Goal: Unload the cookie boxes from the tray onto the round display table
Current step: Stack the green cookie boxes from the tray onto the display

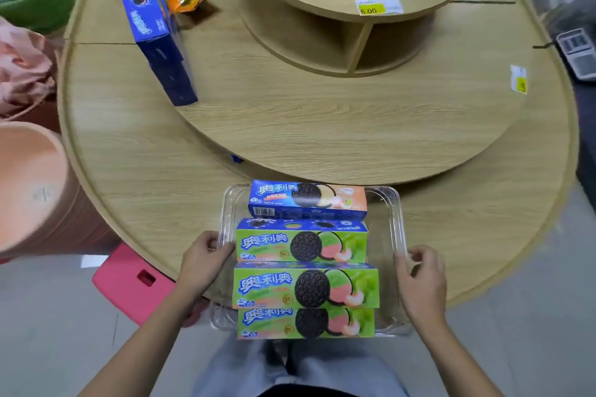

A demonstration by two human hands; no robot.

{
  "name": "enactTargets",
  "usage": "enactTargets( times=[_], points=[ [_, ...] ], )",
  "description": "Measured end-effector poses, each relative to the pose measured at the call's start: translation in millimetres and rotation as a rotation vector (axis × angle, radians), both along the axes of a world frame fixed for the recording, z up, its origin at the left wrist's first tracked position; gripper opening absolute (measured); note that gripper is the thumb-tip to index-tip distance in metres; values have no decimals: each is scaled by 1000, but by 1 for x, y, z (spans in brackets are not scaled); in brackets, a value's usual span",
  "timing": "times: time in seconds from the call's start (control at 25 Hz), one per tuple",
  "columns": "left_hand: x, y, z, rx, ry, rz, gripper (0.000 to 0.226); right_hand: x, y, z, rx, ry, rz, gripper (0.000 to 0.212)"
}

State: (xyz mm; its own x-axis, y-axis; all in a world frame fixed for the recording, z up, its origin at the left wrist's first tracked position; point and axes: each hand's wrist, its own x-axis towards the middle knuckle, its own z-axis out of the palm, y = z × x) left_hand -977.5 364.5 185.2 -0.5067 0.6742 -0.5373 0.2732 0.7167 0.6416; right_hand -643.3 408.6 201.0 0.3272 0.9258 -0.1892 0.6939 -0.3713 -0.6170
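Gripping the clear tray (pixel 398 203) by both sides, my left hand (pixel 201 259) and right hand (pixel 421 274) hold four cookie boxes (pixel 306 287) over the round table's (pixel 161 171) near edge.

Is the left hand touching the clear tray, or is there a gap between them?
Touching. In the head view, the left hand has its fingers curled over the left rim of the clear tray, with no gap visible between them.

three green boxes (pixel 301 246), one orange box (pixel 308 200)
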Motion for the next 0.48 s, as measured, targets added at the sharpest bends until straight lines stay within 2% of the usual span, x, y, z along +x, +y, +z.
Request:
enactTargets(
  times=[0.04,0.12,0.24,0.32,0.36,0.48],
  points=[
    [-5,-1,6,53,50,11,37,-3,-3,10,81,-21,26,14],
    [-11,-1,22,169,101,-13,53,-10,-6,30,143,113,100,26],
    [-11,10,46,126,-115,-178,84,-28,-14,50,-186,413,236,46],
    [-3,15,53,30,-230,-286,102,-40,-24,54,-352,441,345,52],
    [2,16,53,-4,-284,-325,99,-44,-29,54,-371,428,371,61],
    [15,17,48,2,-284,-364,60,-48,-34,55,-338,372,360,73]
  ],
)
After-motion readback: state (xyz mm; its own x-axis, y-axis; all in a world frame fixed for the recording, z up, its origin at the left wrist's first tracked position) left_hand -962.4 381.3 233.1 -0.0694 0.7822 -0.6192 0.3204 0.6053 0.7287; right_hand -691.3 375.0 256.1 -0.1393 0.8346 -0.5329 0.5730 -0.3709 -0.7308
